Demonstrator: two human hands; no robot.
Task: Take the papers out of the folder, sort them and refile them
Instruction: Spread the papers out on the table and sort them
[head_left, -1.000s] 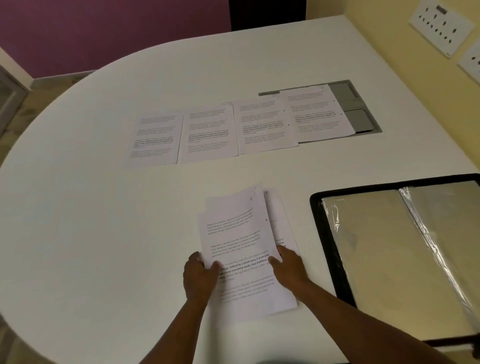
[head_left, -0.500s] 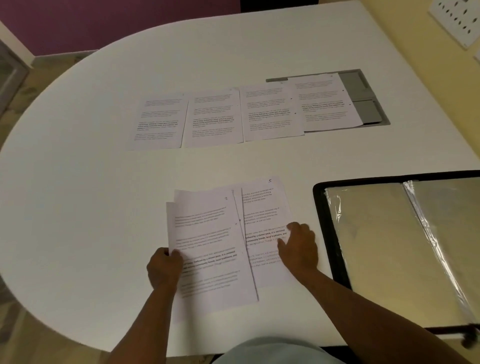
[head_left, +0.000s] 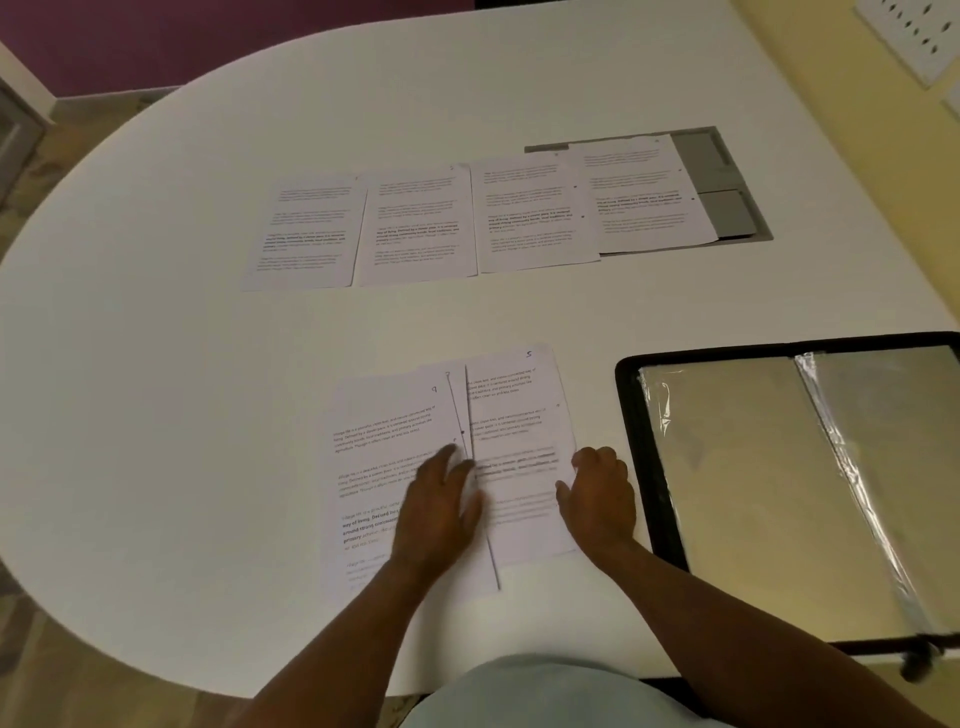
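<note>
1. White printed paper sheets lie in a loose pile (head_left: 415, 467) near the person, on the round white table (head_left: 156, 364).
2. One sheet marked 5 (head_left: 519, 415) sticks out to the right of the pile. Its long side runs from near to far.
3. The left hand (head_left: 439, 509) rests flat on the pile with its fingers straight, holding nothing.
4. The right hand (head_left: 597, 493) lies on the right edge of that sheet. Its fingers look a bit bent, and I cannot tell if it pinches the paper.
5. Four sorted white sheets (head_left: 467, 218) sit in a row far away.
6. The open black folder with shiny clear sleeves (head_left: 779, 467) lies just right of the right hand, so that hand is nearer to it.
</note>
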